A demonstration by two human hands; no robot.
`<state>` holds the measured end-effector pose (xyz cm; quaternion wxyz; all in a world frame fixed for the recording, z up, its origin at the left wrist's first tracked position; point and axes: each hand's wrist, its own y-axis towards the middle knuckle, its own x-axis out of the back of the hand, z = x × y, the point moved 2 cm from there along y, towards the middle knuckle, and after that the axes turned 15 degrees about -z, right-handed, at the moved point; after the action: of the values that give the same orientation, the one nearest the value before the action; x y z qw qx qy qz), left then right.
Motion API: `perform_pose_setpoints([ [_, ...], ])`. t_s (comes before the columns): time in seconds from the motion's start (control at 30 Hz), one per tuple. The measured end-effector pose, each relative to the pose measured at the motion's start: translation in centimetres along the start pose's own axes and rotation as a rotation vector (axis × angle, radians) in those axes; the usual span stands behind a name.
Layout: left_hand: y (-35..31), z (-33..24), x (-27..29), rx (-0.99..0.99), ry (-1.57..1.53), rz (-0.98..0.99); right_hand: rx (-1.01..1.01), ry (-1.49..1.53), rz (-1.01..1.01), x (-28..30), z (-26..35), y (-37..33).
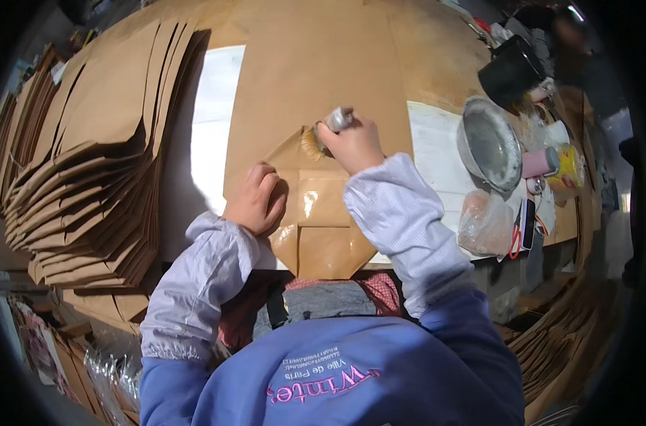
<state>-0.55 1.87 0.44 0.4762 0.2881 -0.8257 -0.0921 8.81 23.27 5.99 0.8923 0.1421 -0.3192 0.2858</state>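
Note:
A large brown paper bag (319,78) lies flat in front of me, its folded bottom end toward my body. That end is glossy and wet-looking, with bright reflections. My right hand (353,145) is closed around a brush (339,118) whose handle looks wrapped in plastic. Its pale yellowish bristles touch the bag by a slanting fold. My left hand (255,199) rests on the left side of the bag's folded end, fingers bent and drawn together against the paper. Its fingertips are partly hidden, so a pinch on the paper's edge cannot be made out.
A thick fanned stack of brown paper bags (89,163) stands on the left. On the right are a grey bowl (489,144) with whitish residue, a black container (511,71), a pink cup (539,162), a clear plastic bag (485,224) and red-handled scissors (515,238). White sheets (433,153) underlie the work.

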Motion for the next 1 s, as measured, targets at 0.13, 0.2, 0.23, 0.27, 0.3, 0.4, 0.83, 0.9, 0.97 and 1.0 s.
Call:
perform_pose_setpoints([
  [0.13, -0.1, -0.3, 0.0, -0.006, -0.004, -0.061, 0.241, 0.398, -0.222, 10.4, -3.0, -5.0],
  [0.2, 0.0, -0.5, -0.2, 0.014, -0.006, -0.057, 0.413, 0.048, -0.366, 16.8, -5.6, -7.9],
  [0.23, 0.0, -0.7, -0.3, 0.072, -0.059, -0.041, 0.418, -0.109, -0.439, 19.3, -7.3, -8.8],
  [0.27, 0.2, -1.0, -0.2, 0.021, -0.037, -0.073, 0.417, -0.271, -0.509, 21.6, -9.2, -9.8],
  [0.3, 0.3, -1.2, 0.0, 0.011, -0.045, -0.082, 0.417, -0.429, -0.565, 23.6, -11.1, -10.9],
  [0.4, 0.9, -1.5, -0.4, -0.047, -0.005, -0.067, 0.737, -0.642, -0.457, 26.6, -15.3, -12.8],
  [0.83, 8.6, 3.8, 0.5, 0.401, 0.153, 0.442, -0.027, -0.035, 0.320, 6.5, -10.9, -1.8],
  [0.9, 7.5, 2.7, 0.5, 0.239, 0.277, 0.421, 0.118, -0.111, 0.387, 6.8, -10.5, -1.8],
  [0.97, 5.4, 2.1, 0.7, 0.048, 0.364, 0.317, 0.549, -0.257, 0.153, 6.5, -9.7, -3.9],
  [1.0, 4.0, 1.8, 0.7, -0.053, 0.390, 0.223, 0.723, -0.274, 0.062, 6.5, -9.6, -5.2],
])
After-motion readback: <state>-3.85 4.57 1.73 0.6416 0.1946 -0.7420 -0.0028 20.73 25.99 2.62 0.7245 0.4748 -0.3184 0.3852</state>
